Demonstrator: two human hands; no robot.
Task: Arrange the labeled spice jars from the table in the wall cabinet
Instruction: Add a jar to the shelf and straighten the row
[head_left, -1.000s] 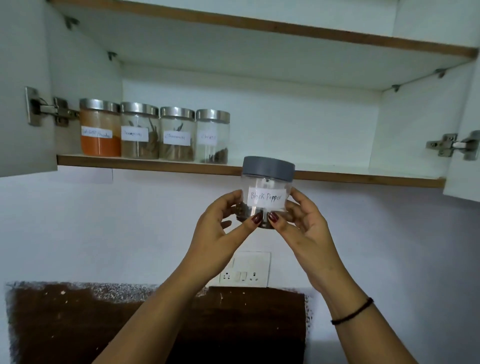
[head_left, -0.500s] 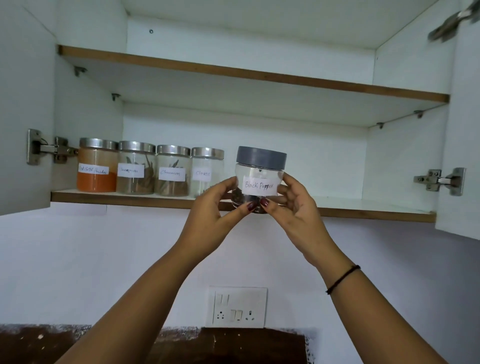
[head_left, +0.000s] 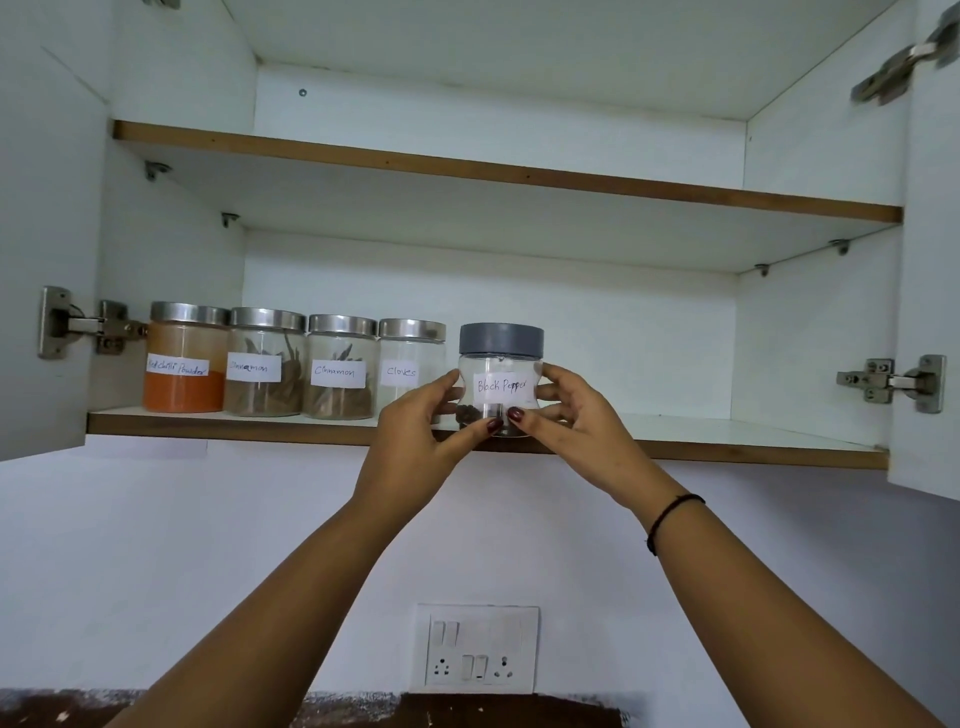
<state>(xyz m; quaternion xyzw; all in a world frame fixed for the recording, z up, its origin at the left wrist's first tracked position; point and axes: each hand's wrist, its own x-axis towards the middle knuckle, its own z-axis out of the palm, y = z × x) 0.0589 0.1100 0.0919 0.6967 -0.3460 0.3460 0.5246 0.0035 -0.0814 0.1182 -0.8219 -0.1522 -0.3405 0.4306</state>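
Peppercorns lie dark in the bottom of the small clear plastic jar with a grey lid (head_left: 501, 385), whose white paper label reads "Black Pepper". Both arms reach up to it. The left grip (head_left: 415, 426) is curled round its left side and the right grip (head_left: 576, 415) round its right, thumbs nearly meeting across the front near the base, so each has hold of it.

The jar is upright at the front edge of the white lower shelf (head_left: 727, 428) inside the open white wall cabinet (head_left: 810, 338); I cannot tell whether its base rests on the board. To its left on that shelf stands a row of steel-lidded glass jars: the orange chilli powder jar (head_left: 184, 358) at the far end, then the first cinnamon jar (head_left: 265, 364), the second cinnamon jar (head_left: 340, 369), and the cloves jar (head_left: 410, 364) just beside the left grip.

A thin black wristband (head_left: 672, 512) circles the right wrist. A white switch-and-socket plate (head_left: 478, 649) sits on the wall below.
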